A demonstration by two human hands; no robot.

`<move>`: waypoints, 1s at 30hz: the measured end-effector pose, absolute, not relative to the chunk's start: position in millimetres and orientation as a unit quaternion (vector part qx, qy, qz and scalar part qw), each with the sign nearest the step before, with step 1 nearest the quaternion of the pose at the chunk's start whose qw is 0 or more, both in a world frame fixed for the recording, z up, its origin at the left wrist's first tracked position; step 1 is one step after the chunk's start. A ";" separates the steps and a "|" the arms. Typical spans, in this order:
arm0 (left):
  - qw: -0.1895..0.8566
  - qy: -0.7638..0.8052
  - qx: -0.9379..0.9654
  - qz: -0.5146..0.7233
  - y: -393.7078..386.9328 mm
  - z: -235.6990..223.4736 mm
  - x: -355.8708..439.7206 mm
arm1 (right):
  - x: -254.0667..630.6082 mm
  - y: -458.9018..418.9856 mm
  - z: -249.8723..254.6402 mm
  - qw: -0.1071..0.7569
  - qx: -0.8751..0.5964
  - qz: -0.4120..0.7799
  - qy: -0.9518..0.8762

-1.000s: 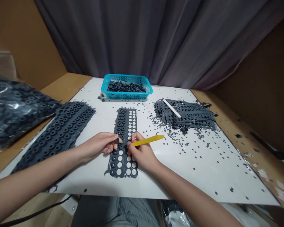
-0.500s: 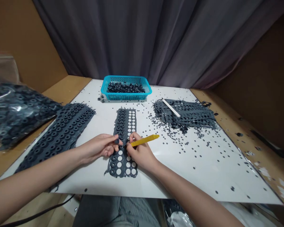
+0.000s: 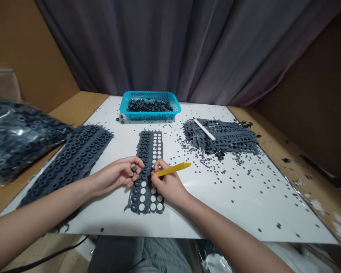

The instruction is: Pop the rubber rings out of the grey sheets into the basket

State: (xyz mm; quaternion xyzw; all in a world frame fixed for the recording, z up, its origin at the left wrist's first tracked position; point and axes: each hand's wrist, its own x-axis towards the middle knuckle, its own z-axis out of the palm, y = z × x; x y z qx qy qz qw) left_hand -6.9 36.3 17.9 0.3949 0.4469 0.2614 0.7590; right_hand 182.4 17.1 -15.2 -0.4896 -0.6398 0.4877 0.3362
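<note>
Rubber ring (image 3: 134, 169) is pinched between the fingertips of the left hand (image 3: 115, 175), just over the holed rubber strip (image 3: 144, 178) lying on the white board (image 3: 216, 204). Yellow pry tool (image 3: 173, 169) is gripped by the right hand (image 3: 167, 185) above the strip. Blue basket (image 3: 147, 118) is set at the far edge.

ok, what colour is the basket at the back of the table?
Bright turquoise blue, with a perforated mesh pattern: the plastic basket. Shows best in the head view.
</note>
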 end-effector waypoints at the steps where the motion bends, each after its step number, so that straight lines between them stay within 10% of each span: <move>1: 0.737 0.453 0.434 0.252 38.0 19.5 -7.1 | 182.3 17.2 -15.2 0.337 -0.490 0.489 -0.638; 8: 0.273 0.391 0.875 0.082 40.4 20.2 3.7 | 182.5 17.4 -17.4 0.344 -0.480 0.491 -0.640; 15: 0.082 0.361 0.929 -0.002 29.2 9.4 16.5 | 182.0 16.7 -16.4 0.354 -0.480 0.473 -0.649; 20: 0.065 0.344 0.937 -0.009 27.9 4.5 12.8 | 181.7 16.6 -15.1 0.355 -0.481 0.464 -0.654; 30: 0.364 0.511 0.763 0.156 40.0 9.1 3.4 | 181.6 17.8 -19.0 0.354 -0.486 0.472 -0.645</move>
